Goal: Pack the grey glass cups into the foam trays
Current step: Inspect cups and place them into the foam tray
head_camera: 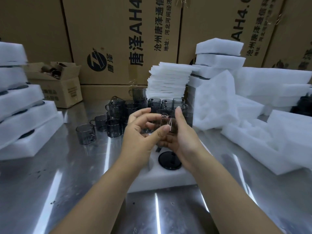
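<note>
Filled trays (25, 119): lying stacked at the far left of the metal table (67, 183), dark cups showing in their slots.
Small box (64, 92): sitting open behind them, against the big cartons (118, 39).
Loose cups (114, 119): standing clustered on the table, beyond the hands.
Left hand (143, 132): curling its fingers toward the held cup (167, 124), thumb seemingly pressing the glass, though blur is smearing the contact.
Right hand (182, 137): wrapping round the held cup from the right, thumb pointing up.
Held cup: hanging between both hands, above the foam tray (168, 179).
Packed cup (169, 160): sitting in a slot of that tray, just below the wrists.
Foam sheets (168, 81): standing piled behind the loose cups.
Empty trays (278, 149): lying heaped at the right.
</note>
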